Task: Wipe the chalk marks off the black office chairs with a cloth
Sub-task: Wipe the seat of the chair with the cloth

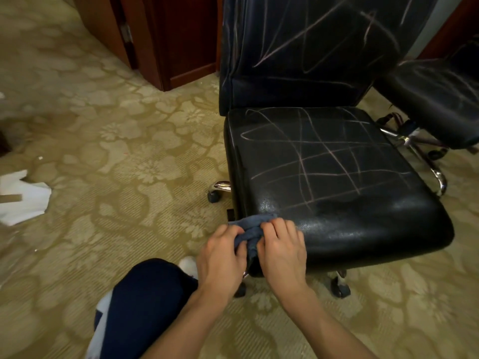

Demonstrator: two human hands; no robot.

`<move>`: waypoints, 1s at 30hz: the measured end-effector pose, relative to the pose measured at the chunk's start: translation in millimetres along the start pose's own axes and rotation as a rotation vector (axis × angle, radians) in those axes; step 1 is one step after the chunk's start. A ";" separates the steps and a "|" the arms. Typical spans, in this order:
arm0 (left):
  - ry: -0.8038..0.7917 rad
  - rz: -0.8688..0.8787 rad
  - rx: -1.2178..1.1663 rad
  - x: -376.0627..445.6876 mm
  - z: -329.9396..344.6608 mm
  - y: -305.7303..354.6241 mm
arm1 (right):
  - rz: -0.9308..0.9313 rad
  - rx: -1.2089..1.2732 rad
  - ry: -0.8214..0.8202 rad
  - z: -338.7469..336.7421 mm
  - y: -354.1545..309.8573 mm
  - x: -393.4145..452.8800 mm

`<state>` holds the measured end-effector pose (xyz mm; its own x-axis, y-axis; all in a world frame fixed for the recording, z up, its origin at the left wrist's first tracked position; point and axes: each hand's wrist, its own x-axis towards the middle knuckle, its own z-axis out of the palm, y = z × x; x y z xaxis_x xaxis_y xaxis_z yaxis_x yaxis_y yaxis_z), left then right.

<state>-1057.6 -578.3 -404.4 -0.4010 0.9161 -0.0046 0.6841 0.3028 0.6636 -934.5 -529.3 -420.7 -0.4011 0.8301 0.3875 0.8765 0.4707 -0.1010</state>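
Cloth: a bunched blue-grey cloth (248, 230) sits at the front-left corner of the nearest seat, at about 6 o'clock in the view, touching the leather.
Left hand: the left hand (220, 257) has its fingers curled closed around the cloth's left part.
Right hand: the right hand (281, 251) pinches the cloth's right part, fingertips bent down onto it and the seat edge.
Near chair: a black office chair (337, 203) fills 12 to 3 o'clock; its seat and backrest carry crossing pale chalk marks (326, 156); the front strip beside the hands looks glossy.
Second chair: another black chair (438, 99) stands at 2 o'clock, faintly scribbled.
Floor: patterned beige carpet (116, 151); white paper (23, 200) lies at 9 o'clock.
Knee: a dark trouser knee (147, 294) shows at 7 o'clock.
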 end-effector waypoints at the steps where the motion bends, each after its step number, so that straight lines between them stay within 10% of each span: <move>1: -0.004 0.008 -0.004 0.9 -0.2 -1.7 | 0.003 0.005 -0.004 0.8 -1.5 -0.3; 30: 0.019 0.222 0.015 180.3 -2.4 -12.4 | 0.181 -0.015 -0.010 47.1 0.3 139.8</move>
<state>-1139.8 -417.5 -411.7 -0.2506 0.9556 0.1550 0.7656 0.0977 0.6358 -1002.8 -399.0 -409.7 -0.2388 0.9036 0.3555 0.9385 0.3088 -0.1543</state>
